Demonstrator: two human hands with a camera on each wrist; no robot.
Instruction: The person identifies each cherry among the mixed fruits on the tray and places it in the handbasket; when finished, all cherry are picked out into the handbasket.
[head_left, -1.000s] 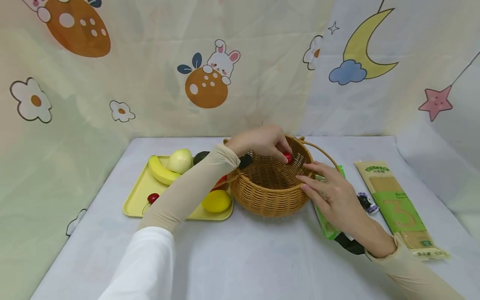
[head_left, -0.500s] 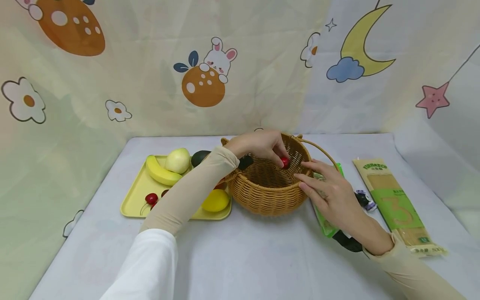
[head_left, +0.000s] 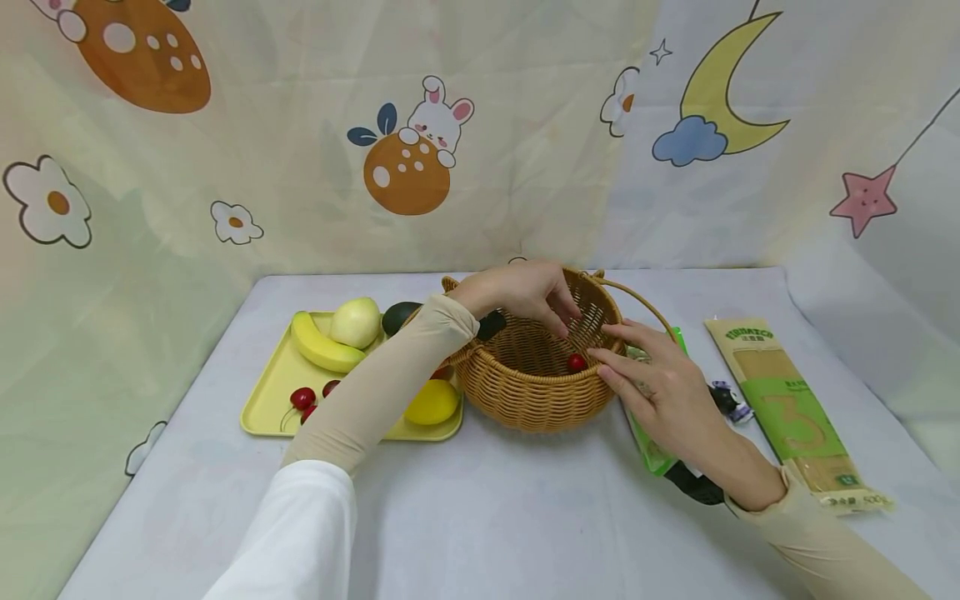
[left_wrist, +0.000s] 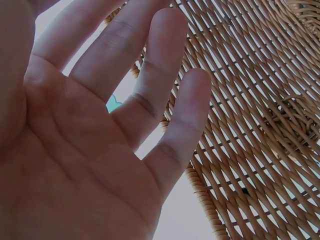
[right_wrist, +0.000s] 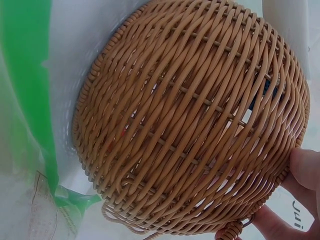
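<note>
My left hand (head_left: 525, 292) hangs inside the mouth of a round wicker basket (head_left: 536, 406), its fingers loosely bent and holding nothing. In the left wrist view its palm (left_wrist: 85, 165) faces the camera with the fingers spread beside the woven wall. A red cherry (head_left: 577, 363) lies in the basket below those fingertips, towards the right front. My right hand (head_left: 667, 392) holds the basket's right rim, with fingertips over the edge and the thumb outside. In the right wrist view, thumb and fingers (right_wrist: 304, 167) stand at the rim beside the woven side (right_wrist: 195, 115).
Left of the basket, a yellow tray (head_left: 262, 412) bears a banana (head_left: 322, 346), a pale round fruit (head_left: 356, 322), a dark green fruit (head_left: 400, 317), cherries (head_left: 303, 398) and a lemon (head_left: 432, 402). To the right lie a green-edged packet (head_left: 651, 450) and a noodle pack (head_left: 795, 408).
The cherry pinched in my left hand has been let go and now lies lower in the basket. My left fingers have loosened. The right hand keeps its place at the rim.
</note>
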